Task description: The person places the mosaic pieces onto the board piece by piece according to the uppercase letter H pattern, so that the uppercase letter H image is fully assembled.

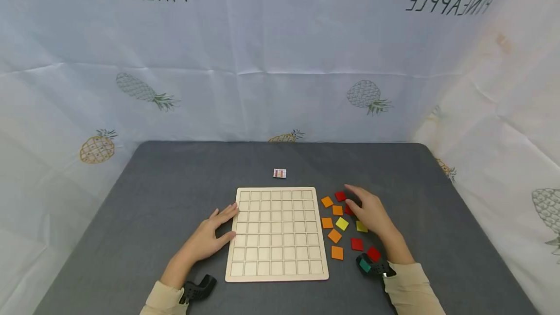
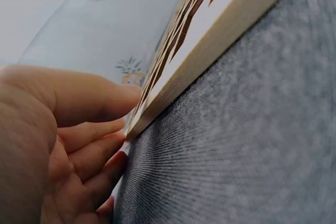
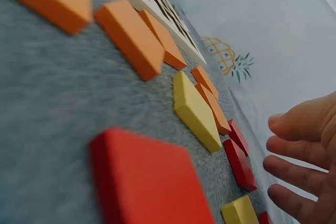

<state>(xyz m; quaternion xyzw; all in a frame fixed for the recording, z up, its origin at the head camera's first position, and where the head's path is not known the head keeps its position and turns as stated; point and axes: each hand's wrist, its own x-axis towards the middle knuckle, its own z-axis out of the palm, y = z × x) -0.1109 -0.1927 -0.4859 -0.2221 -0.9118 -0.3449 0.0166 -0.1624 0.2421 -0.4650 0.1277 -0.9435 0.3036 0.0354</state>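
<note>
A pale wooden board with a square grid [image 1: 276,280] lies on the grey table. My left hand [image 1: 210,237] rests at its left edge, thumb and fingertips touching the rim; the left wrist view shows the hand [image 2: 79,129] against the board's side [image 2: 178,85]. My right hand [image 1: 372,213] is over the tiles right of the board, fingers extended and apart. Near it lie a red tile [image 1: 340,196] and a yellow tile [image 1: 361,226]. In the right wrist view the hand [image 3: 304,156] holds nothing, with a dark red tile [image 3: 239,164] to its left.
Several orange tiles [image 1: 337,253], another yellow tile [image 1: 342,223] and more red tiles [image 1: 357,244] lie beside the board. A small patterned card [image 1: 279,173] lies behind the board. A pineapple-print curtain [image 1: 280,38] hangs behind the table [image 1: 188,169].
</note>
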